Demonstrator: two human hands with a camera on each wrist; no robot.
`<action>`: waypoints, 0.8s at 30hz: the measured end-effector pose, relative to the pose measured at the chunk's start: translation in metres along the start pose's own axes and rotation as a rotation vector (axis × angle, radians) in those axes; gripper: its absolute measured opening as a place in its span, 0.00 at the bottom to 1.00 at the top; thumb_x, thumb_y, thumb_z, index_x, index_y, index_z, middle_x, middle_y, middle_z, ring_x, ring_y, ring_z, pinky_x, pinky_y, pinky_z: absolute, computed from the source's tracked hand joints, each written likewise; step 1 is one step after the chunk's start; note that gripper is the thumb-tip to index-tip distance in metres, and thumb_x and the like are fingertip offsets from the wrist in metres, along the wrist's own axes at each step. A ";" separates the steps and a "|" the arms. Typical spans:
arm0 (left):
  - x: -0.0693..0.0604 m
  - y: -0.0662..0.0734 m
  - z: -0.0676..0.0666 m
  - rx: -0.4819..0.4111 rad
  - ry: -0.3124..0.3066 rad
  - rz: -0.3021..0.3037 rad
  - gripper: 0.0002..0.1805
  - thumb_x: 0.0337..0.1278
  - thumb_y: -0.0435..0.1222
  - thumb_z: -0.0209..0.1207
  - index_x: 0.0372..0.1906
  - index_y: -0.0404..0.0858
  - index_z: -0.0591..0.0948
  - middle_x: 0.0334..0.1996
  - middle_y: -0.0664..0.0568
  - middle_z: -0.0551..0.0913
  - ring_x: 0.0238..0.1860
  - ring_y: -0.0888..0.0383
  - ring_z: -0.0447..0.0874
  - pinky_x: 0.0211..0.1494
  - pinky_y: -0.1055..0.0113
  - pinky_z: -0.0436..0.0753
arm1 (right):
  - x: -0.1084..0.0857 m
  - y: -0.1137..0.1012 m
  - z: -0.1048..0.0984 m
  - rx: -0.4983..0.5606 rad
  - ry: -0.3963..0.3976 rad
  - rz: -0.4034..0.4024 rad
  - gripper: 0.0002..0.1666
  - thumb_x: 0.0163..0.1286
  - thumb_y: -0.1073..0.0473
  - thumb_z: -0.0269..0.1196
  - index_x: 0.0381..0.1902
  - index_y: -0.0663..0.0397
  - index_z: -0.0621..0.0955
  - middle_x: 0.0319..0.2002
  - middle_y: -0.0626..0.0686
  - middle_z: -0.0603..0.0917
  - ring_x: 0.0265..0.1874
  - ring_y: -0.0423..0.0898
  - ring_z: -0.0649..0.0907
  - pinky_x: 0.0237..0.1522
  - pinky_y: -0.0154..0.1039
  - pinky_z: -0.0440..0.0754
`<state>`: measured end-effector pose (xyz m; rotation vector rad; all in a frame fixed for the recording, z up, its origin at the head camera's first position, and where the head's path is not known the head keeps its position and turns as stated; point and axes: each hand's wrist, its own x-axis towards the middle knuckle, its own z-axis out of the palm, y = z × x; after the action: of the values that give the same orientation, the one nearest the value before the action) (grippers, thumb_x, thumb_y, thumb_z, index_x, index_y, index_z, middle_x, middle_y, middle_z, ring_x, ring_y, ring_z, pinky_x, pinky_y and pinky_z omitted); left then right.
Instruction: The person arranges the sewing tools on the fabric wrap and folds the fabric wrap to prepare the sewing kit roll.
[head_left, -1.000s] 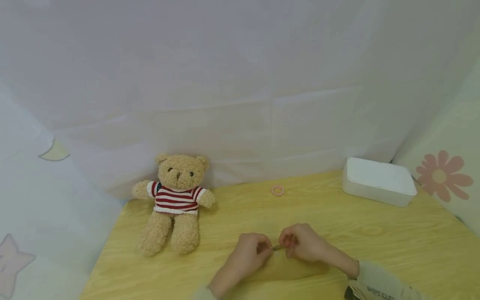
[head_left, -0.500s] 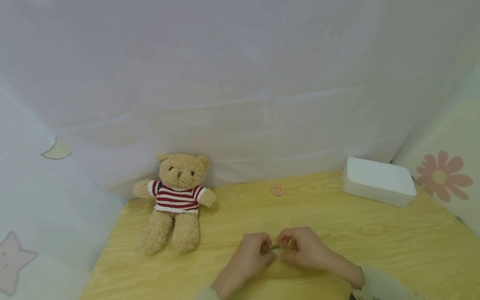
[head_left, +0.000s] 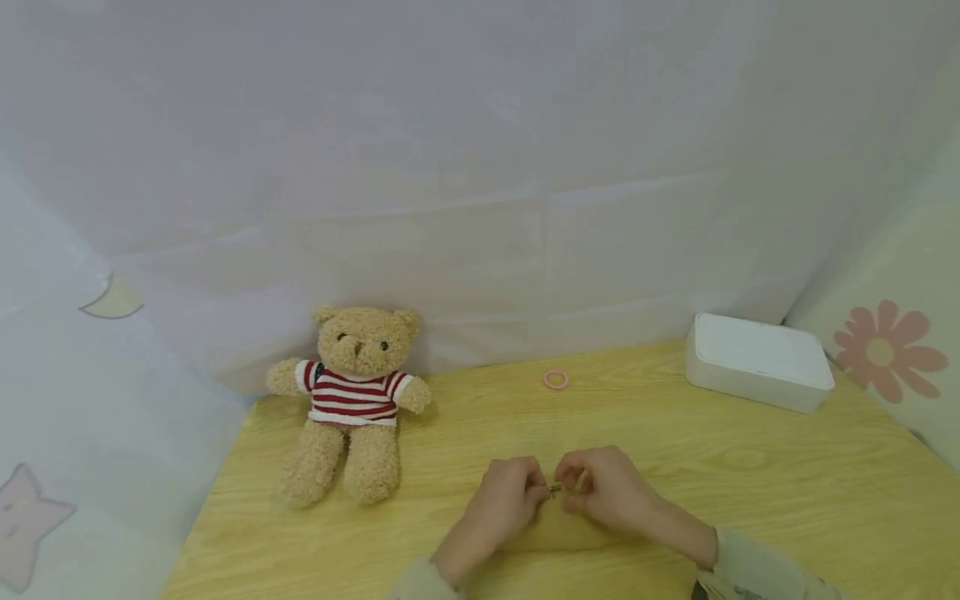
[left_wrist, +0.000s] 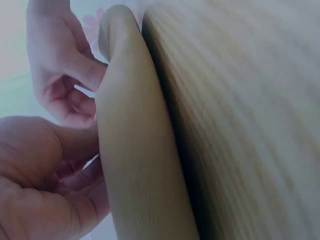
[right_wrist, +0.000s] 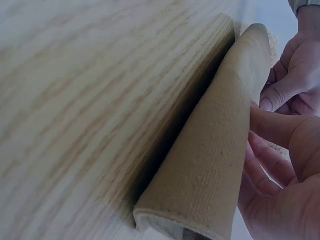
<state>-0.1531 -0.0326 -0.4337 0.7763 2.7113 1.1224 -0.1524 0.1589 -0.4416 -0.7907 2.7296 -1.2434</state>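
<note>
A tan woven-cloth pouch (head_left: 566, 533) lies low on the table between the hands, its colour close to the wood. In the right wrist view the pouch (right_wrist: 210, 140) has a folded edge and a pale inside at its near end. The left hand (head_left: 504, 504) pinches the far edge of the cloth. Opposite it, the right hand (head_left: 611, 492) pinches the same edge. A small dark-gold piece (head_left: 554, 488) shows between the fingertips, too small to make out. In the left wrist view the pouch (left_wrist: 140, 135) hides the fingertips of both hands.
A teddy bear (head_left: 356, 408) in a red-and-white striped sweater sits at the left on the wood-grain table (head_left: 480, 425). Near the back edge lies a pink ring (head_left: 556, 380). A white box (head_left: 759, 362) stands at the back right, against light cloth walls.
Both hands shift slightly while staying close together at the pouch's edge. The small dark-gold piece tilts between the fingertips. The bear, ring and box stay put.
</note>
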 end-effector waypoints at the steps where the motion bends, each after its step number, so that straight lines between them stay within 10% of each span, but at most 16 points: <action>1: -0.001 0.000 0.001 0.012 0.017 0.005 0.07 0.54 0.28 0.63 0.24 0.37 0.79 0.20 0.57 0.80 0.19 0.72 0.70 0.23 0.79 0.72 | 0.000 0.000 0.000 -0.005 0.000 -0.002 0.12 0.50 0.66 0.73 0.33 0.53 0.83 0.27 0.43 0.82 0.23 0.33 0.79 0.27 0.30 0.78; 8: -0.006 0.003 0.005 0.061 0.108 -0.016 0.08 0.53 0.30 0.64 0.23 0.41 0.79 0.19 0.61 0.77 0.19 0.72 0.68 0.22 0.77 0.70 | 0.004 -0.004 0.000 -0.069 -0.002 0.004 0.12 0.48 0.68 0.73 0.31 0.53 0.84 0.24 0.42 0.81 0.20 0.30 0.76 0.23 0.29 0.76; 24: 0.002 -0.010 0.000 -0.045 0.038 0.048 0.04 0.50 0.28 0.67 0.28 0.33 0.82 0.24 0.51 0.84 0.23 0.70 0.78 0.28 0.81 0.75 | 0.006 -0.002 0.006 0.022 0.046 -0.023 0.15 0.50 0.74 0.70 0.30 0.52 0.78 0.26 0.45 0.82 0.26 0.36 0.79 0.30 0.31 0.78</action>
<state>-0.1589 -0.0371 -0.4406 0.8267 2.7011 1.2161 -0.1556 0.1513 -0.4432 -0.8044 2.7448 -1.3096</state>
